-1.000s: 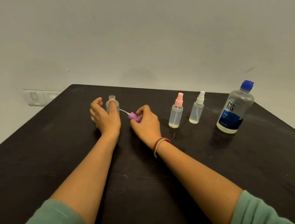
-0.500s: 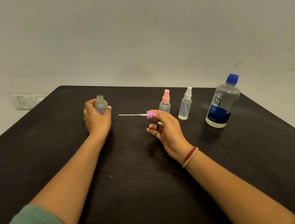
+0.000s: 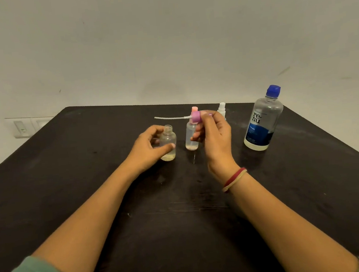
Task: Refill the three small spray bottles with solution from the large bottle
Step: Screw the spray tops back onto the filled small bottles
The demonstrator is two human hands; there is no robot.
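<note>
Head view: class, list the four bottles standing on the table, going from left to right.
uncapped small bottle → pink-capped spray bottle → white-capped spray bottle → large blue-capped bottle

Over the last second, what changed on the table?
The right hand drew the purple spray head, tube and all, clear of the open bottle and lifted it right, in front of the pink-capped bottle. The left hand, keeping its grip, slid the open bottle right, close beside it. The pink-capped bottle, white-capped bottle and large bottle stayed put, caps on.
</note>
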